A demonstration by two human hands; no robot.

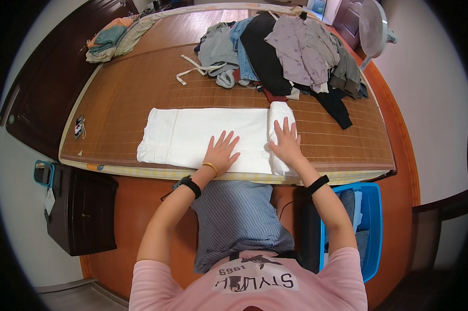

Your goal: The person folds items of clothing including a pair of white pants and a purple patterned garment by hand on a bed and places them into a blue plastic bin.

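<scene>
A white garment (202, 128) lies flat along the near edge of the bed, which has a woven bamboo mat (121, 93) on it. Its right end is folded over into a thicker band (277, 116). Palm down, my left hand (220, 153) rests on the lower middle of the cloth with the fingers spread. My right hand (287, 144) presses on the folded band, fingers apart as well. Neither hand grips the fabric. The left end of the garment has a gathered, wavy edge.
Unfolded clothes (257, 50) are heaped at the back right. Folded clothes (113, 39) sit at the far left, and a phone (78, 126) lies near the left edge. A blue bin (375, 233) with clothes stands at lower right, a fan (373, 29) beyond the bed, a dark cabinet (90, 214) at left.
</scene>
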